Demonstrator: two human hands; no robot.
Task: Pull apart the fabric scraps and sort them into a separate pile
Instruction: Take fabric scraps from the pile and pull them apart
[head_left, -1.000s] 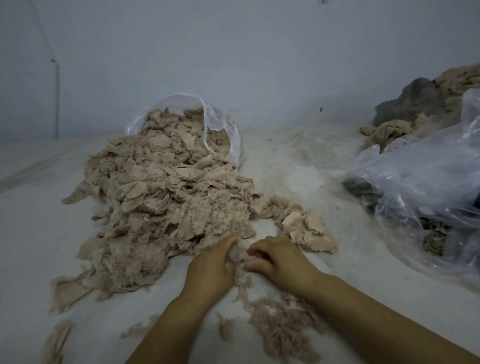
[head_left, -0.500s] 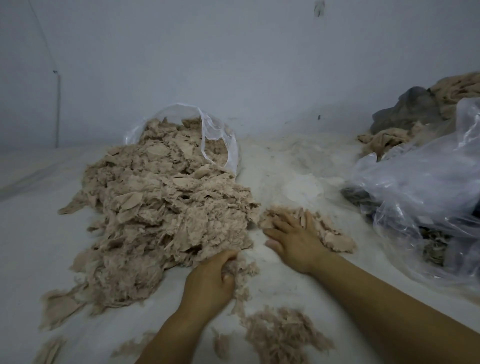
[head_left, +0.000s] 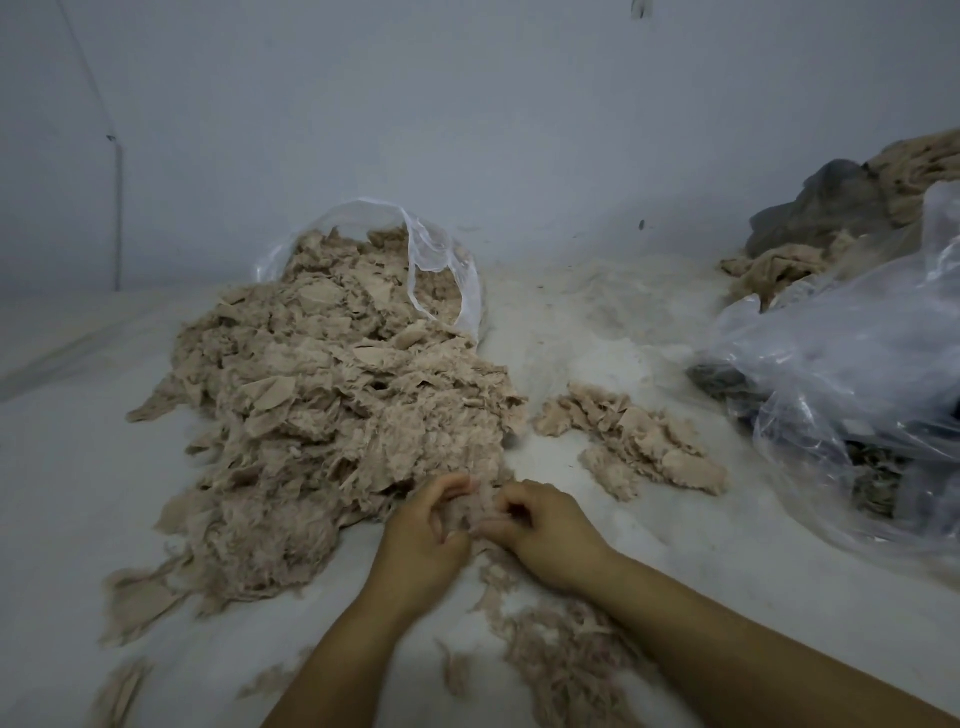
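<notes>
scrap: a thin beige tuft (head_left: 475, 512) at the near edge of the big pile, stretched between both hands, low over the surface.
left hand: left hand (head_left: 423, 540) curled, thumb and fingers pinching the tuft's left side.
right hand: right hand (head_left: 545, 527) curled, fingertips seemingly pinching the tuft's right side; the contact is partly hidden.
big pile: beige scraps (head_left: 332, 405) spilling toward the near left from a clear bag (head_left: 447, 260) lying at the far centre.
small pile: flatter pieces (head_left: 631, 441) just right of the big pile, apart from it, far right of the hands.
fluff: frayed fibres (head_left: 566, 660) near, between the forearms; loose bits (head_left: 122, 691) at the near left.
right side: crumpled clear plastic (head_left: 852, 379) over dark contents; beige cloth (head_left: 779, 265) and grey cloth (head_left: 826, 202) behind it.
surface: pale, dusty (head_left: 597, 332), meeting a plain wall (head_left: 467, 104).
</notes>
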